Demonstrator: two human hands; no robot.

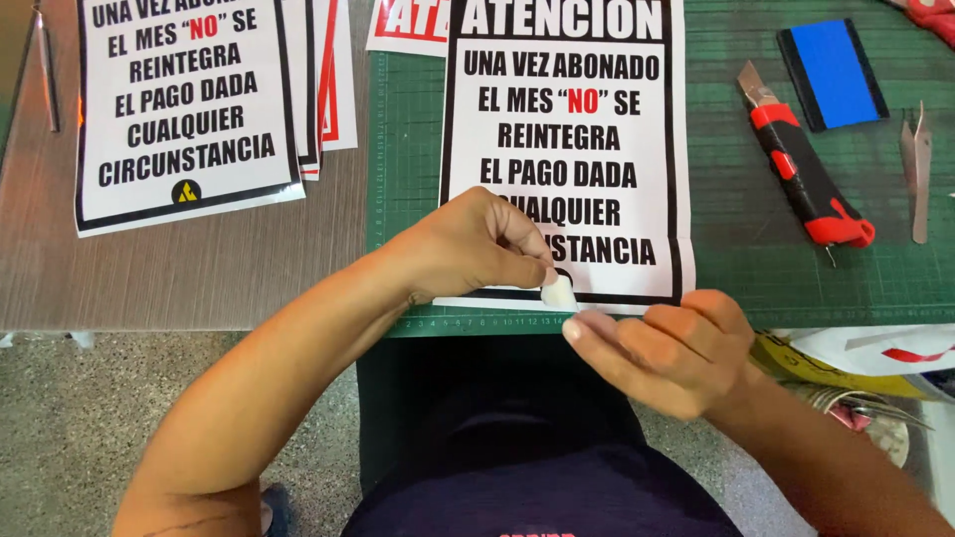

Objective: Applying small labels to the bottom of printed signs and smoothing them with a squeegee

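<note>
A white printed sign sheet [567,149] with black lettering and a black border lies on a green cutting mat [408,149]. My left hand [468,244] rests on the sheet's lower edge, thumb and finger pinched on a small curl of white backing [558,291] at the bottom edge. My right hand [662,353] hovers just beyond the mat's near edge, its fingertips touching the sheet's bottom border beside that curl.
A red and black utility knife [801,169], a blue squeegee card [832,73] and metal tweezers [917,169] lie on the mat's right side. More printed signs [179,99] are stacked on the grey table at left. Papers and a jar [875,418] sit lower right.
</note>
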